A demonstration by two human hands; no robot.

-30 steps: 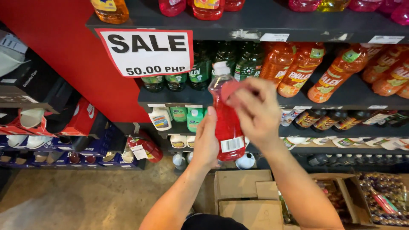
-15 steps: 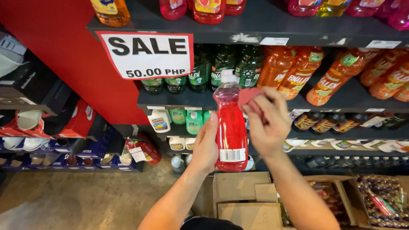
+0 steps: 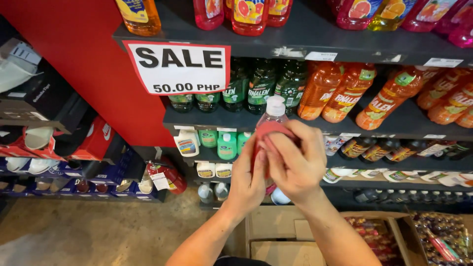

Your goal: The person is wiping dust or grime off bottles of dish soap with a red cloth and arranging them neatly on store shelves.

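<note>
Store shelf (image 3: 305, 37) of coloured bottles standing behind.
Left hand (image 3: 249, 180) and right hand (image 3: 293, 162) are both clasping a red bottle (image 3: 272, 118) upright.

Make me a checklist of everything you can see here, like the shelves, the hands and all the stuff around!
Surface: dark store shelves, concrete floor below.
Job's things: a red bottle with a white cap, wrapped by a red cloth.
Clutter: orange bottles, green bottles, open cardboard boxes, shoe boxes on the left.
Hands: left hand holds the bottle from behind; right hand presses the cloth on its front, fingers curled.
Cables: nothing seen.
Surroundings: red wall, white sale sign hanging from a shelf edge.
</note>
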